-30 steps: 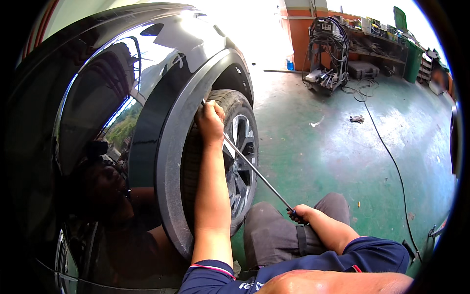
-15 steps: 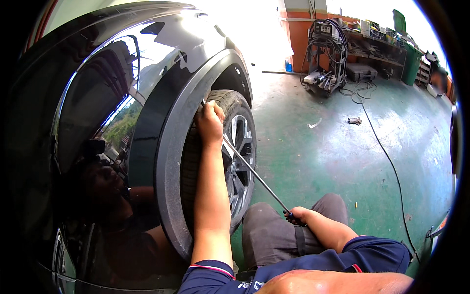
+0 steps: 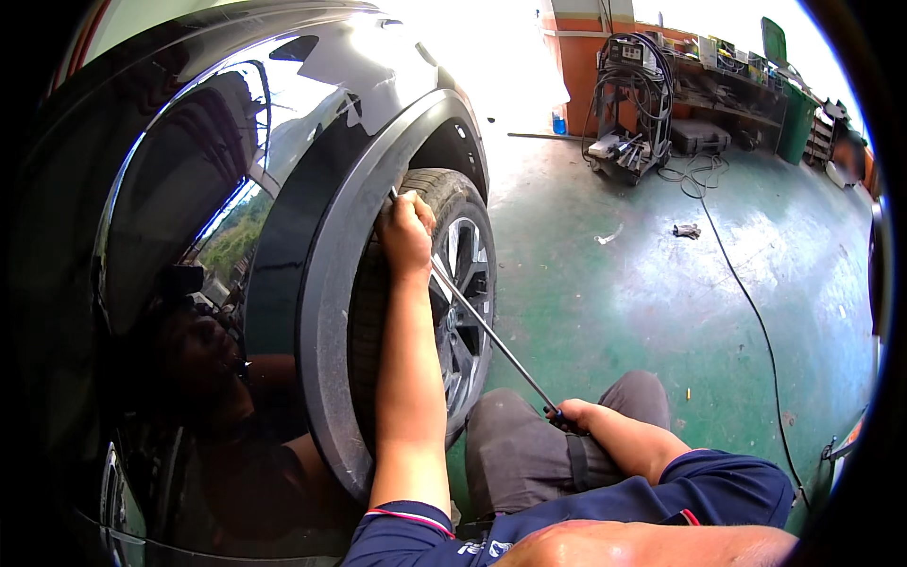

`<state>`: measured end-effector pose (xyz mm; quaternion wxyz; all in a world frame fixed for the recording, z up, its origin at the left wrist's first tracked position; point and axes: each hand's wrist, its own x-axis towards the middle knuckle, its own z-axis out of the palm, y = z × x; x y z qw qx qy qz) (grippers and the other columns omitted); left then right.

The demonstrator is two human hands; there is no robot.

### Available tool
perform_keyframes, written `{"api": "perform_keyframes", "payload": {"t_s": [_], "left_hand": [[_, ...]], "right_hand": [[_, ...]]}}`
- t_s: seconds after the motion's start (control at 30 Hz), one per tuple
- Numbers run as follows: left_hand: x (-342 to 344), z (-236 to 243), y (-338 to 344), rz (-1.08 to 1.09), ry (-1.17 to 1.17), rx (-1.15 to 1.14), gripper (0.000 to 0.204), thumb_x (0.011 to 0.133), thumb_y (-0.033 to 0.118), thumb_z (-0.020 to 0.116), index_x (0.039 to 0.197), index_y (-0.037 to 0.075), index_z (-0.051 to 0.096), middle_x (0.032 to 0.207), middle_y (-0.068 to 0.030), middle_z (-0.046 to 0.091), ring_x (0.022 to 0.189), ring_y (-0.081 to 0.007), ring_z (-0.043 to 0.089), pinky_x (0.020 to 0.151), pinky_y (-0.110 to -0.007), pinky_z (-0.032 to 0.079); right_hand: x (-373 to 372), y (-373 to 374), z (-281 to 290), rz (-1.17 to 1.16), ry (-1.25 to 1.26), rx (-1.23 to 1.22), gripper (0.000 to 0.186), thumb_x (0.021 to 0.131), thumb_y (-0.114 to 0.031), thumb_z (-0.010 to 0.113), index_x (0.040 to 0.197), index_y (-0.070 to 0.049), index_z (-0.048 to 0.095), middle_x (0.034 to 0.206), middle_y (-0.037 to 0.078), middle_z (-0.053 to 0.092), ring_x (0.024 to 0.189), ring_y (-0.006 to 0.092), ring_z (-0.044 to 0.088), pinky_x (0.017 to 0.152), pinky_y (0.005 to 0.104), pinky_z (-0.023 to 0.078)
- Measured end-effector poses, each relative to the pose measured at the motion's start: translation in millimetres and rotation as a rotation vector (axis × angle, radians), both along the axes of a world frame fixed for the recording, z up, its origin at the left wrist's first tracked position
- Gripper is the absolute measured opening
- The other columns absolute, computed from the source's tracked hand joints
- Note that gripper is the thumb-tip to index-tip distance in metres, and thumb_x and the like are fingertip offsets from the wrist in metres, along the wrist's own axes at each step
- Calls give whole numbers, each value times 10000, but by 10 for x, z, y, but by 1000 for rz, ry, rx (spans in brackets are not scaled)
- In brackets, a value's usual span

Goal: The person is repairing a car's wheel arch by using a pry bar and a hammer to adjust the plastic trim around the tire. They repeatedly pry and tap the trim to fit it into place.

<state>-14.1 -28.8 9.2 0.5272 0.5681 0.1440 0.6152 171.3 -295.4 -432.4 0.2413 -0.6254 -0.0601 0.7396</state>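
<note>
Here, one rod (image 3: 491, 335) in two hands (image 3: 407, 236) beside one wheel (image 3: 453, 321).

wheel (image 3: 460, 317): upright inside the black car's (image 3: 283, 274) grey arch trim (image 3: 326, 312)
left hand (image 3: 406, 231): closed around a thin metal rod (image 3: 491, 333), by the wheel's upper tread (image 3: 430, 180)
rod: slanting across the wheel's face and out to its right
right hand (image 3: 573, 416): gripping the rod's dark handle (image 3: 553, 413), right of the wheel's lower part
cart (image 3: 631, 142): hung with cables (image 3: 664, 76), well beyond the wheel and to its right
bench (image 3: 732, 111): cluttered, farther right of the wheel than the cart
</note>
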Motion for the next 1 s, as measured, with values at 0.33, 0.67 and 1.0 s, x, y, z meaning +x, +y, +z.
{"api": "perform_keyframes", "payload": {"t_s": [0.33,0.67,1.0], "left_hand": [[23,-5,-8,-16,-35,13,423,935,225,482,544,94,384,478,-18,380,428,-149,373,466,-326,307],[37,-5,-21,8,-50,41,405,927,184,449,542,102,353,471,-31,370,414,-141,331,445,-309,280],[30,24,-21,32,4,10,451,946,237,463,525,103,372,467,-22,375,414,-147,351,448,-317,282]], "right_hand": [[20,-77,174,18,-9,-20,322,990,-330,623,725,-164,549,620,-18,553,446,113,446,400,307,343],[-180,-66,109,-184,-204,43,233,916,-273,716,748,-118,668,639,13,588,486,143,508,422,327,385],[15,-26,197,18,-6,5,296,995,-328,601,754,-160,567,627,-13,548,446,112,445,410,293,352]]}}
